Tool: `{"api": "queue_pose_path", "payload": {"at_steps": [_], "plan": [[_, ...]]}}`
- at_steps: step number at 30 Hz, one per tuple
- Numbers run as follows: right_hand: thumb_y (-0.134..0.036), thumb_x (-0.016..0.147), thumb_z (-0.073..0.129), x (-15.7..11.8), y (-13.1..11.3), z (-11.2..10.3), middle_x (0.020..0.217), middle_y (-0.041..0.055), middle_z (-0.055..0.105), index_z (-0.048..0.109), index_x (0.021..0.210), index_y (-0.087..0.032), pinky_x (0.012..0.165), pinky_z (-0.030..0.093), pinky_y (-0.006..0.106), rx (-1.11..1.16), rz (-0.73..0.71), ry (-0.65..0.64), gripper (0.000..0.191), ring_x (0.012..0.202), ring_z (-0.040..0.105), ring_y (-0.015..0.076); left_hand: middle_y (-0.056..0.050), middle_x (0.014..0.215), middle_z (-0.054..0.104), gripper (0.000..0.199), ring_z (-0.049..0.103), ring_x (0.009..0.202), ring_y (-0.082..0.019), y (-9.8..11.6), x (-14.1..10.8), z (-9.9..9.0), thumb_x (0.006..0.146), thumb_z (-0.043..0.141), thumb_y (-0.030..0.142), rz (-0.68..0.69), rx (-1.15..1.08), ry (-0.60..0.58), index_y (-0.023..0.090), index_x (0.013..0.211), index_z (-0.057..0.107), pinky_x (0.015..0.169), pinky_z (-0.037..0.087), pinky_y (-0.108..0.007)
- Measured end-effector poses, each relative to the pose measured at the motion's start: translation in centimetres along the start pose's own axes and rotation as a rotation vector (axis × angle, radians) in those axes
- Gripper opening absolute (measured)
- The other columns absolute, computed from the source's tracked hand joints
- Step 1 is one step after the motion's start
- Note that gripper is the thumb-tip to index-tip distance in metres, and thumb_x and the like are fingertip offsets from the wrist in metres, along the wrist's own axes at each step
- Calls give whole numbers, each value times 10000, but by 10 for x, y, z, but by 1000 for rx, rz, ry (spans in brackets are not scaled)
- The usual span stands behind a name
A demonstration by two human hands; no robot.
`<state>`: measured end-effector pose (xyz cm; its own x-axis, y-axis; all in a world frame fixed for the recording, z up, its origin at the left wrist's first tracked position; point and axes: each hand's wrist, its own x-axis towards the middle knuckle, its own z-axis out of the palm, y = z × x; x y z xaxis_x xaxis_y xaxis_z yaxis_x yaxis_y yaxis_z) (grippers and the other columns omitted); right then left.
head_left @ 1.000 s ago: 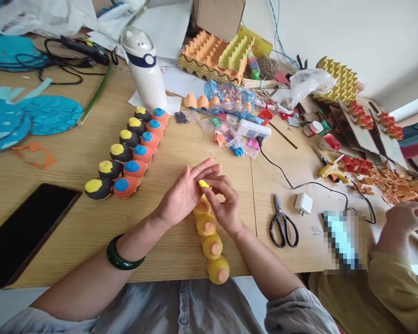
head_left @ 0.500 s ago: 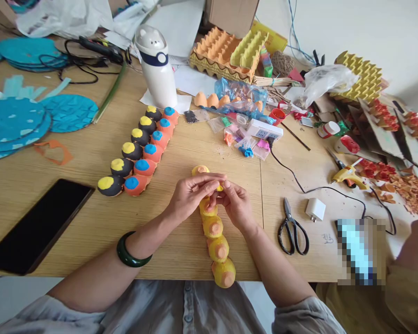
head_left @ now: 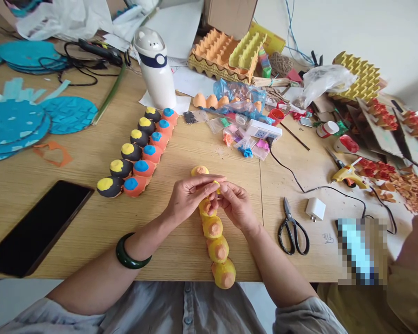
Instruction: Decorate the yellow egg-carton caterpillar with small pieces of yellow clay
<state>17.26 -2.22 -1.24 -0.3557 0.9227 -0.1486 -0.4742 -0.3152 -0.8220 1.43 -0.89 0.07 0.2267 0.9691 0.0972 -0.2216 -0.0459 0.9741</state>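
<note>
My left hand [head_left: 190, 199] and my right hand [head_left: 235, 206] meet over a strip of egg-carton cups [head_left: 212, 227] coated in yellow clay, with bare orange tips. Between my fingertips is a small piece of yellow clay [head_left: 217, 187], pressed against the strip. The fingers hide part of the cups there, while the topmost cup [head_left: 199, 170] shows beyond them. To the left lies a double row of finished cups [head_left: 132, 160], black with yellow tops and orange with blue tops. Neither hand touches that row.
A phone [head_left: 38, 222] lies left of my arms, and scissors [head_left: 292, 229] lie to the right. Beyond are a power strip [head_left: 264, 131], a white bottle [head_left: 153, 69], and a glue gun [head_left: 348, 175]. A co-worker's sleeve [head_left: 407, 297] enters at lower right.
Since a second ago, both hands have shifted up the strip and closed together, and the view has swung slightly. The top cup now shows beyond my fingers. The last half second shows little difference.
</note>
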Motion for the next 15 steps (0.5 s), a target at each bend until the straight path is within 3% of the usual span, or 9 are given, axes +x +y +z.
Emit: {"api": "queue_pose_path", "payload": {"at_steps": [3,6,8,12,15], "plan": [[-512,853,814,0,-3,0,725,-6,692,749,795,-171,526,584,225,34,16,-2,352,539,631,97,-40,789,749,310,644,627,-125,0,0,-2,967,691,406,-11,-12,-50,201,1152,831,611,608,-244],[-532,883,776,0,-4,0,690,2,688,750,784,-160,533,589,232,8,19,-12,385,538,641,108,-18,736,709,345,638,589,-126,-1,-1,-2,987,663,401,-43,-67,-103,217,1250,792,534,589,-239],[-542,917,731,0,-4,-1,680,12,690,759,810,-151,562,611,254,-19,19,-31,407,560,663,126,-14,730,707,309,626,553,-120,-1,-2,-1,961,703,373,-42,-74,-85,210,1201,808,483,566,-232],[-558,906,737,0,-3,0,757,20,730,748,886,-160,563,635,280,13,27,-56,399,584,690,140,-67,958,803,240,631,553,-105,-1,-2,1,917,756,379,-2,-8,11,197,1046,844,494,565,-236],[-500,867,806,0,-5,2,736,-9,717,714,846,-169,535,614,235,41,38,-25,344,536,661,103,-79,1111,814,290,690,639,-122,-2,-2,-1,950,717,413,10,56,21,214,1128,831,646,613,-268]]}}
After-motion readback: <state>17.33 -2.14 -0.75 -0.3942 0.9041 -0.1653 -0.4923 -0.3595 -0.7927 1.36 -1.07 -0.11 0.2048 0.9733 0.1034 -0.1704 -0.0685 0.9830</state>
